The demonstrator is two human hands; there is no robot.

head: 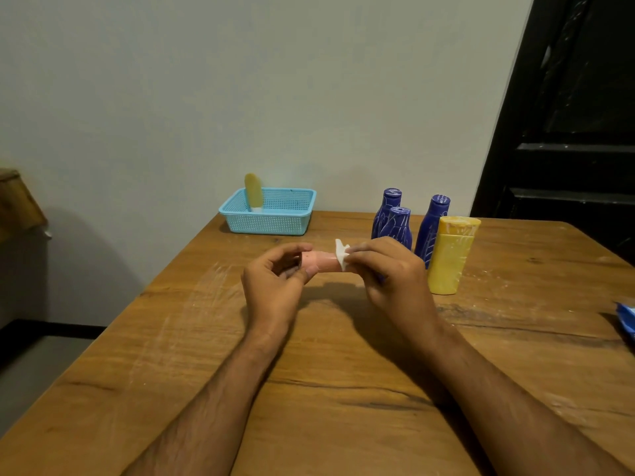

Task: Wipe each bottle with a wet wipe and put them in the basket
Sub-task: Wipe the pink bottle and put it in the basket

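A small pink bottle [321, 262] lies sideways in the air above the wooden table [206, 355]. My left hand [273, 290] grips its left end. My right hand [388, 273] pinches a white wet wipe [342, 253] wrapped round the bottle's right end. A light blue basket [275, 219] stands at the table's far edge with one yellow bottle [253, 194] upright inside. Three dark blue bottles [400, 226] and a larger yellow bottle [450, 255] stand to the right, behind my right hand.
The wall runs right behind the basket. A dark door frame [567, 115] fills the right. A blue packet [627, 322] pokes in at the table's right edge. White smears mark the wood on the left.
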